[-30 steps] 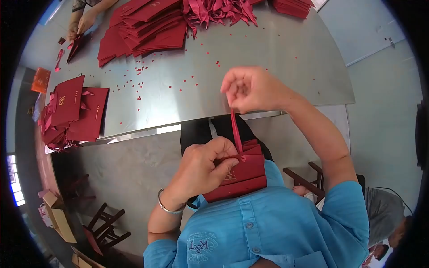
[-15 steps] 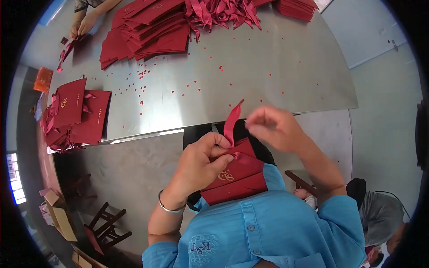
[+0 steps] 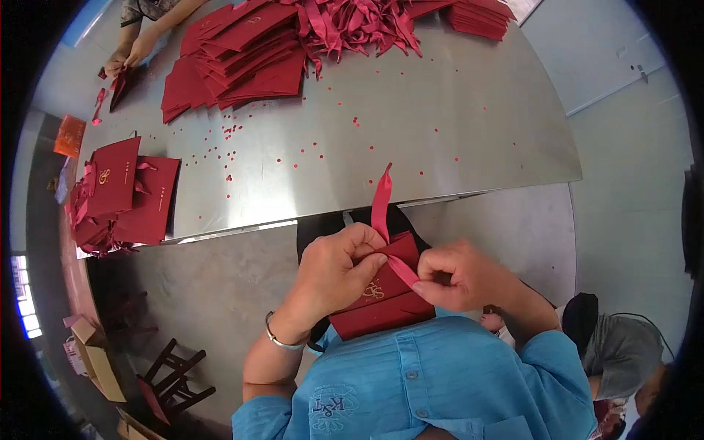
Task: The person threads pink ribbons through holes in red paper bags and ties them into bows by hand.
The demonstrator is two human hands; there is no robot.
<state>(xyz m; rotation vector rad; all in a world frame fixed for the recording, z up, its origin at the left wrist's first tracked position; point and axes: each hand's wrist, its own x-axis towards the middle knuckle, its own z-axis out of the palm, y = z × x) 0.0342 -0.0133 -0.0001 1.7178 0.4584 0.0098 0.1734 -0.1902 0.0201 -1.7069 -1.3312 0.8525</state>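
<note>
A red paper gift bag (image 3: pixel 385 312) with gold print lies against my blue shirt, tilted in my lap. My left hand (image 3: pixel 334 264) is closed at its upper edge, pinching a red ribbon (image 3: pixel 380 205) where it meets the bag. One ribbon end stands up above the left fingers. The other ribbon end (image 3: pixel 402 271) runs down to the right, and my right hand (image 3: pixel 458 277) pinches it between thumb and fingers. The left fingers hide the point where the two ribbon ends meet.
Before me is a metal table (image 3: pixel 381 110) scattered with small red dots. Stacked red bags (image 3: pixel 249 73) and a heap of ribbons (image 3: pixel 356 29) lie across it. Ribboned bags (image 3: pixel 117 176) sit at left. Another person's hands (image 3: pixel 130 57) work at top left. A wooden stool (image 3: pixel 172 378) stands on the floor.
My right hand has come down from above the bag to its right side and now holds a ribbon end, drawn out to the lower right. My left hand keeps its pinch.
</note>
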